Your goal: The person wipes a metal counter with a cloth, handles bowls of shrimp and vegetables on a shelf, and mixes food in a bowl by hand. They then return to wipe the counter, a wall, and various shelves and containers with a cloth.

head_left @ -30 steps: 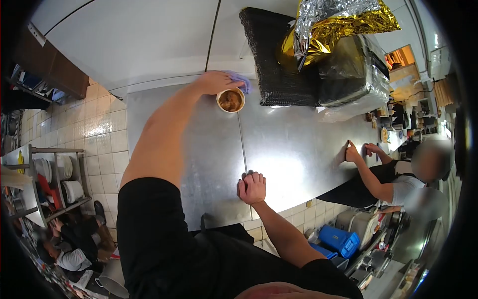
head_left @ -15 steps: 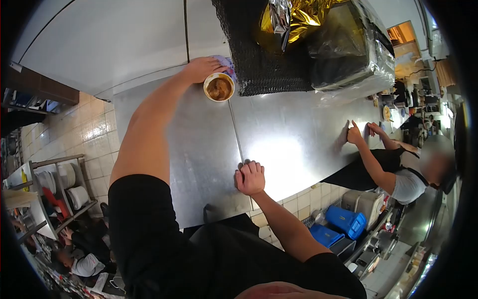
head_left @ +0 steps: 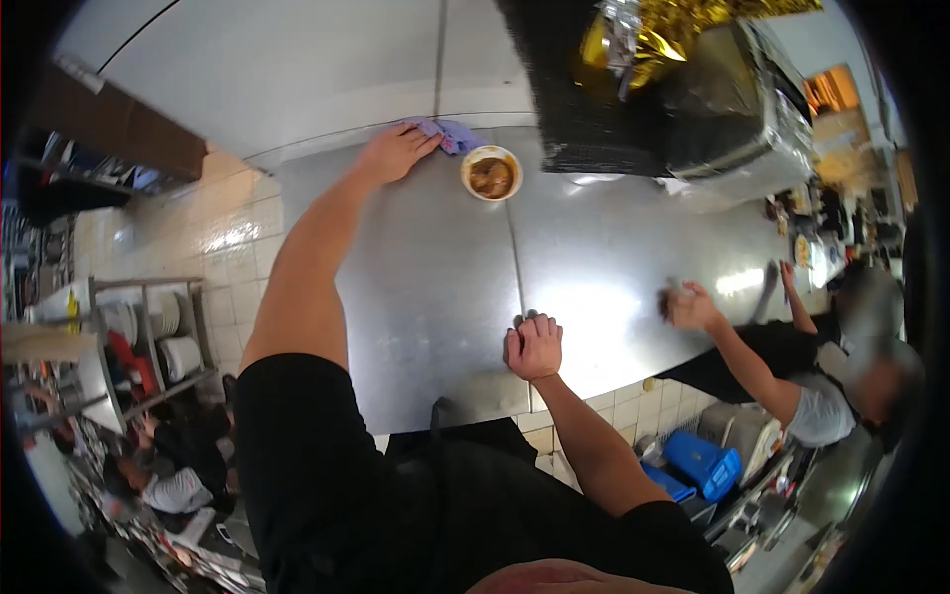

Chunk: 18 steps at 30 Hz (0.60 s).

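Near the back edge of the metal table [head_left: 426, 297], my left hand [head_left: 396, 153] presses down on a crumpled purple cloth [head_left: 453, 137], its fingers over the cloth's left part. Just right of the cloth stands a round white bowl [head_left: 492, 173] holding brown food or sauce. My right hand [head_left: 535, 346] rests on the table near the front, beside the seam, with its fingers curled in and nothing visible in them.
A black textured mat [head_left: 594, 129], gold foil [head_left: 663, 40] and a plastic-wrapped box [head_left: 737, 109] are at the back right. At the right, a co-worker's blurred hand [head_left: 693, 307] is over the table. Blue bins [head_left: 701, 463] stand below; a dish rack [head_left: 148, 342] is left.
The whole view has shifted. My left hand and the cloth have moved left, away from the bowl. The co-worker's near hand has moved, while my right hand stays by the seam.
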Available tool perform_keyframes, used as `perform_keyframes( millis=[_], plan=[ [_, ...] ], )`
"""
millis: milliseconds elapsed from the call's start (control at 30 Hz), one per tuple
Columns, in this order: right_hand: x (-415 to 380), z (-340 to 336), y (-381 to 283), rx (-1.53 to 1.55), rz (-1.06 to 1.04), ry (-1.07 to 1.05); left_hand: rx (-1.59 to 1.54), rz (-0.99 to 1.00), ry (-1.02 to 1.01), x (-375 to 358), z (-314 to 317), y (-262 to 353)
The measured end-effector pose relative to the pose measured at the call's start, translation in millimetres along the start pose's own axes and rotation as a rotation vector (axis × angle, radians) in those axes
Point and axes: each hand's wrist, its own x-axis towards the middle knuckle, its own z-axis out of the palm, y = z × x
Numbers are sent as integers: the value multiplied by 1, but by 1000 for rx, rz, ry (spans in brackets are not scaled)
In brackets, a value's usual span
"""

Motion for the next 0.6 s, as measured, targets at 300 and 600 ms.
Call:
perform_keyframes(
  millis=[300, 600],
  plan=[
    [-5, 9, -4, -18, -81, 15, -386, -1079, 178, -125, -12, 35],
    [-11, 10, -7, -143, -50, -60, -498, -1690, 77, -200, 1, 22]
  ],
)
